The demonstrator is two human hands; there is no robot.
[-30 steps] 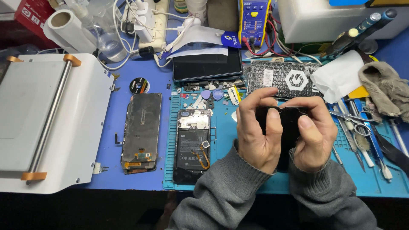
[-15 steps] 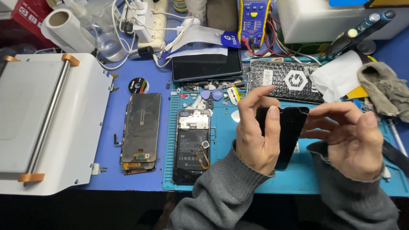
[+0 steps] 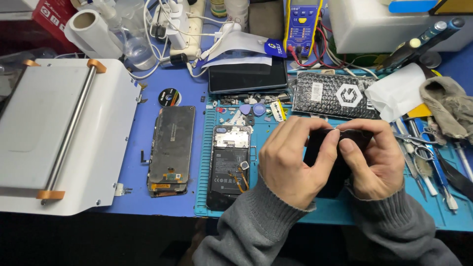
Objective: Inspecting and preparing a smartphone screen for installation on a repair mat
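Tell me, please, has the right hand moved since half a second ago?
Yes. The right hand has come back left, away from the tools at the mat's right edge, and again grips the black panel beside the left hand.

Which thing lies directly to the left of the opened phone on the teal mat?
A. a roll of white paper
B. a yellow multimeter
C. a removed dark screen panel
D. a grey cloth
C: the dark screen panel lies flat on the blue table just left of the opened phone.
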